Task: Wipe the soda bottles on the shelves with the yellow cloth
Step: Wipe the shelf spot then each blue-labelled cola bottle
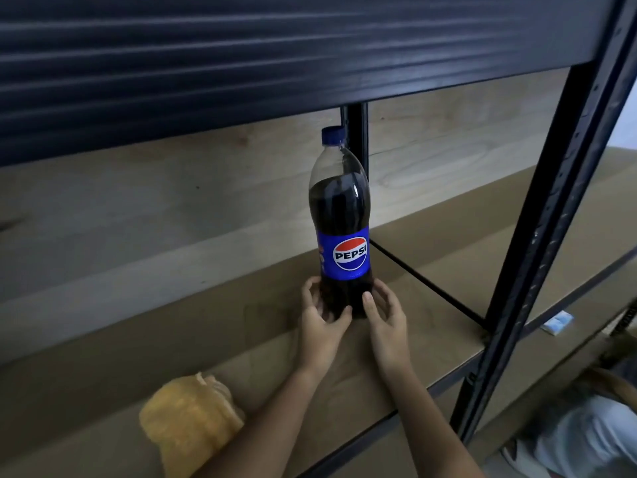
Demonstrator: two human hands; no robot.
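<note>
Soda bottle (pixel 343 222) stands upright on the brown board shelf (pixel 172 339), just in front of the black rear post (pixel 355 132). Both hands cup its dark base: the left hand (pixel 322 317) curls round the bottle's near-left side, and the right hand (pixel 384 313) has its fingers curved against the right side, thumb forward. Yellow cloth (pixel 189 419) lies crumpled on the shelf, well apart from the bottle toward the front edge, held by neither hand.

Recommended practice: steady the bottle low with one hand, fetch the cloth with the other, and wipe downward from the cap.

Bottle is clear smooth plastic, tapered at the shoulder, with a glossy blue label and blue ribbed cap. Cloth appears soft and nubby.
</note>
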